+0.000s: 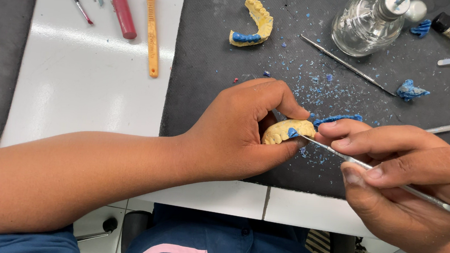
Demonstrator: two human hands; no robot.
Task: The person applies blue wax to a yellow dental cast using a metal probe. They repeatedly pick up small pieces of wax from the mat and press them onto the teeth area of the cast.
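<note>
My left hand (238, 130) grips a yellow plaster dental cast (284, 130) above a dark grey mat (216, 44). The cast's teeth face up, and a dab of blue wax sits on it. My right hand (400, 169) holds a thin metal carving tool (388, 180) like a pen, its tip touching the blue wax on the cast. A strip of blue wax (338, 119) lies just behind my right fingers.
A second yellow cast with blue wax (254, 23) lies at the back of the mat. A glass burner bottle (365, 22), a metal spatula (347, 65), blue wax lumps (411, 90) and shavings are at the right. Pens, a red tool and an orange brush (152, 25) lie on the white table.
</note>
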